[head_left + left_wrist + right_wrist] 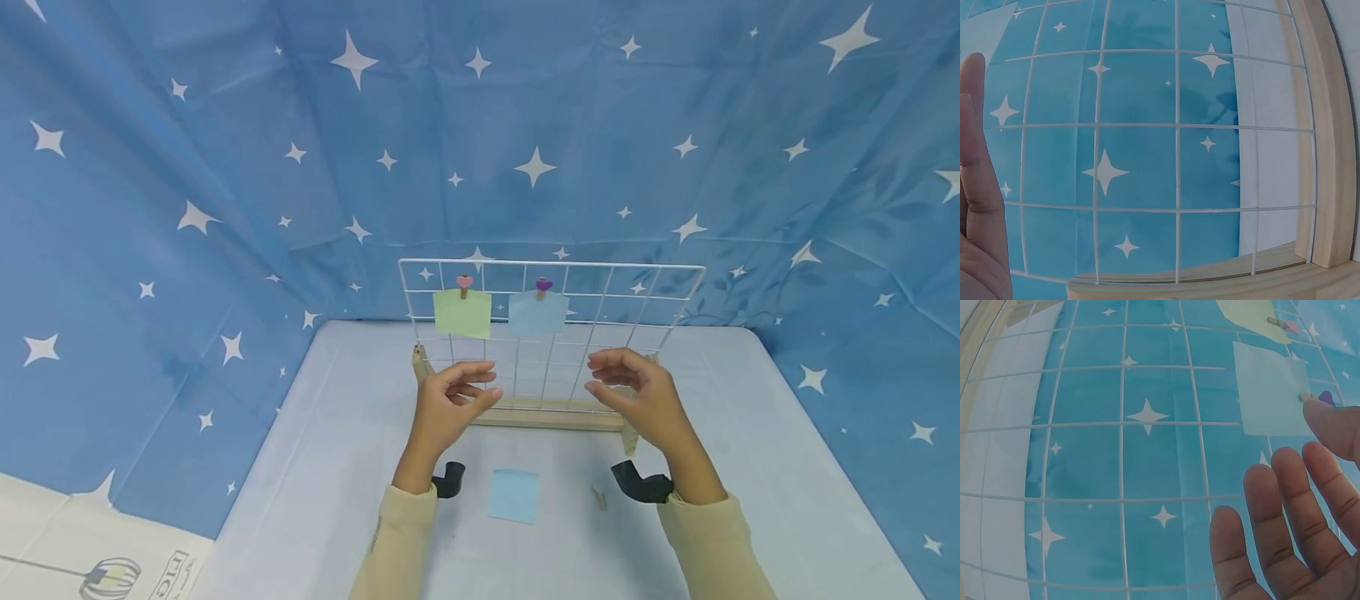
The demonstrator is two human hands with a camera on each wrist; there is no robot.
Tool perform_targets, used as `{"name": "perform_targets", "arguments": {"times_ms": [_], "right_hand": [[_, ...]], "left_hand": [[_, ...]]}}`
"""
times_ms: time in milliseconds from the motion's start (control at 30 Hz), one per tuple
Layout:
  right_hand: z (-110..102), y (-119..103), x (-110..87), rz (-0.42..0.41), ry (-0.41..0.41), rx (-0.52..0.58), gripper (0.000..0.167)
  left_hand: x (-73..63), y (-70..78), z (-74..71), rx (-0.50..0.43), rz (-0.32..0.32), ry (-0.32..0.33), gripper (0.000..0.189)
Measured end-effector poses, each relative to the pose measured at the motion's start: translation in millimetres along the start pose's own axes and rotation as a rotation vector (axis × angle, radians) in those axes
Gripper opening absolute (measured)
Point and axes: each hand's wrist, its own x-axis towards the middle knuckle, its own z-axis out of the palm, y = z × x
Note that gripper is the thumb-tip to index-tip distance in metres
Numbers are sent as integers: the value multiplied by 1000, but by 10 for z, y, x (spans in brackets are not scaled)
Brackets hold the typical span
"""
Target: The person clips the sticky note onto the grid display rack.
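My left hand and right hand are raised in front of a white wire grid panel, palms facing each other. Fingers on both are gently bent, with nothing between them and the thumbs. On the grid hang a green paper note under a pink heart clothespin and a light blue note under a purple heart clothespin. In the right wrist view, the right thumb overlaps the lower edge of the purple-heart clothespin. Another blue note lies flat on the table between the forearms.
A wooden stand bears the grid. One small clothespin lies on the white table near the right forearm. Black curved wrist mounts stick inward from both wrists. Blue star-patterned cloth hangs behind and at the sides.
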Motion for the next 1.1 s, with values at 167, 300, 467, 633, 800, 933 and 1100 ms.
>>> {"name": "perform_targets", "arguments": {"times_ms": [167,300,467,633,800,933,1100], "right_hand": [[-24,45,-63,12,-5,17,31],[-36,76,-110,8,-7,14,31],[-44,91,-173,28,-12,6,29],[-47,137,-245,45,-13,15,27],[-33,197,-322,69,-14,27,25],[-17,247,-382,67,-9,29,24],[-3,302,-441,55,4,26,23]], "left_hand": [[-53,-52,0,3,19,19,34],[-95,-59,-4,3,6,25,35],[-140,-81,-14,6,-39,4,35],[-192,-147,-21,16,-72,-26,36],[-256,-205,-17,21,-94,-34,35],[-294,-249,0,15,-114,-29,32],[-341,-310,25,8,-133,-29,32]]}}
